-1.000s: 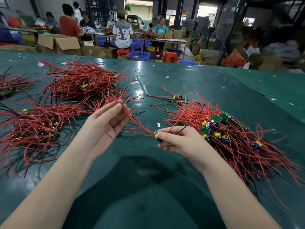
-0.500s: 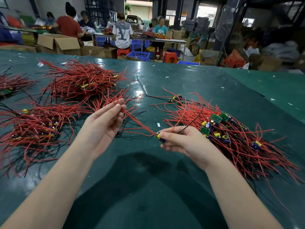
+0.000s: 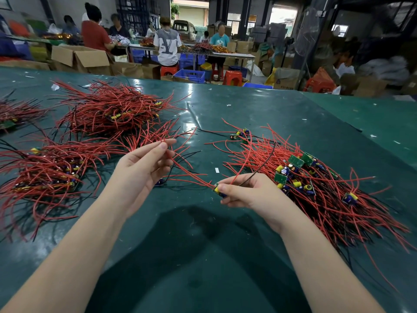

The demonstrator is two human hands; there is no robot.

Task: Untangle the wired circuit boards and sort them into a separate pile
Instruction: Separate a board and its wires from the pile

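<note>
My right hand pinches a small circuit board with a yellow and blue part, just above the green table. Red wires run from that board up and left to my left hand, whose thumb and fingers pinch the wire ends. A black wire rises from my right hand toward the tangled pile of boards and red wires on the right. Sorted piles lie on the left, one near and one farther back. Another small board lies under my left hand.
A pair of loose boards lies at the tangled pile's far edge. Part of a further wire pile shows at the far left. Beyond the table, people work at benches among cardboard boxes, blue crates and red stools.
My left hand has closed from straight fingers to a pinch on the red wires and lifted slightly. My right hand keeps hold of the board in about the same place.
</note>
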